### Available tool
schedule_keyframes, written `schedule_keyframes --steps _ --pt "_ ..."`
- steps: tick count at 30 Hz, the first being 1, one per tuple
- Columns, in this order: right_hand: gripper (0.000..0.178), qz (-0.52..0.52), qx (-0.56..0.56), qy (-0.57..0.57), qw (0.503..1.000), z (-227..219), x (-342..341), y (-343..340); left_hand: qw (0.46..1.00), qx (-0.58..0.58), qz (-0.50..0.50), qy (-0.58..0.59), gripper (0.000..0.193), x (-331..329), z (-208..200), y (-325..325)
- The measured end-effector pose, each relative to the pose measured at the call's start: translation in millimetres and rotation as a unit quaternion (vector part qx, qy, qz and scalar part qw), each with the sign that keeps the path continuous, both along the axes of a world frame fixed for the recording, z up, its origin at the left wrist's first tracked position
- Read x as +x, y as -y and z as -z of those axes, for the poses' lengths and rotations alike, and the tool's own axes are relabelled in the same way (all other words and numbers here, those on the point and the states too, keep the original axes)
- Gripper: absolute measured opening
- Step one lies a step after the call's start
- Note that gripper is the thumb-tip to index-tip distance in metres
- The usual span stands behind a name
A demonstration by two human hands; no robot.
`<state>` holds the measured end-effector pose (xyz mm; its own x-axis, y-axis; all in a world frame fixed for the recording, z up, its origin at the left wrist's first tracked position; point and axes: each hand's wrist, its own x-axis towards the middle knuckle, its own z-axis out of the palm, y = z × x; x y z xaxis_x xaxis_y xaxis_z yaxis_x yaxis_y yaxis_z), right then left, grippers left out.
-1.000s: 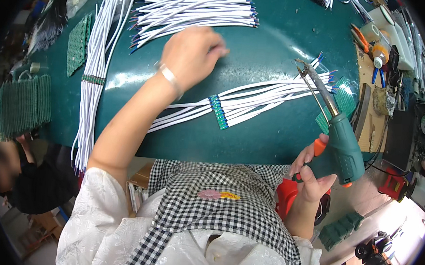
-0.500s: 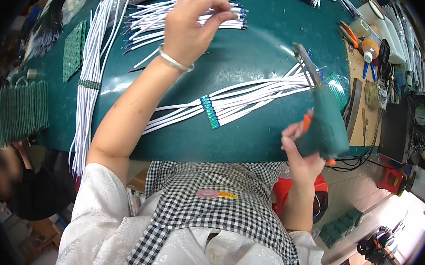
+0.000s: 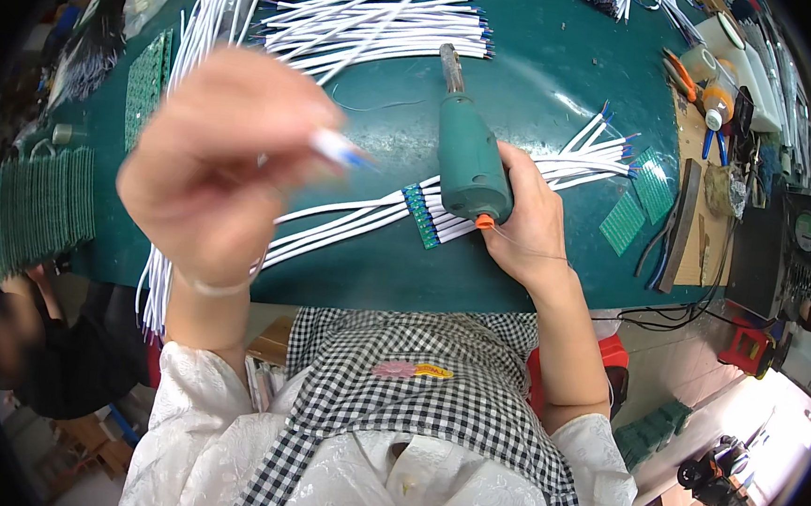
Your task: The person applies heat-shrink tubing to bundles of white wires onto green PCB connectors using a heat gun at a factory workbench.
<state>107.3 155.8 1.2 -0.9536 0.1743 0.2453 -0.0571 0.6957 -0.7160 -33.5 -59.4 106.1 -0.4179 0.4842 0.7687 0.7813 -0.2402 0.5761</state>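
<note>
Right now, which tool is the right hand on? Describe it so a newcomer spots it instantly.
On the green mat, look just right of centre, where the right hand rests. Under its fingers lies a teal glue gun, its metal nozzle pointing away from the person. It's the only bulky pistol-shaped tool among thin white cables.

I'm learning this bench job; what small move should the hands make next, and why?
Probably bring the white wire in the raised left hand down to the green connector strip, since the right hand already holds the green tool there.
</note>
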Motion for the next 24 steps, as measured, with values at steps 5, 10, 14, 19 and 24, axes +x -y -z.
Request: schedule_keyframes --steps 5,10,14,19,24 --pt "0.072 -0.017 0.019 -0.022 0.999 5.4 2.3 0.2 0.936 -0.332 -0.025 0.114 0.023 52.3 34.4 15.0" --pt "0.072 -0.022 -0.004 -0.042 0.999 0.0 -0.5 0.9 0.918 -0.351 -0.127 0.137 0.022 73.3 97.3 27.5" --pt "0.075 -0.022 -0.01 -0.044 0.999 -4.7 0.4 -0.6 0.928 -0.303 -0.177 0.128 0.022 81.8 105.4 22.3" --pt "0.074 -0.013 -0.02 -0.057 0.998 -7.4 0.5 2.2 0.94 -0.275 -0.182 0.088 0.02 82.2 111.2 18.4" --pt "0.073 -0.006 -0.022 -0.033 0.999 -14.5 1.5 3.7 0.944 -0.26 -0.181 0.094 0.021 83.1 114.6 18.0"
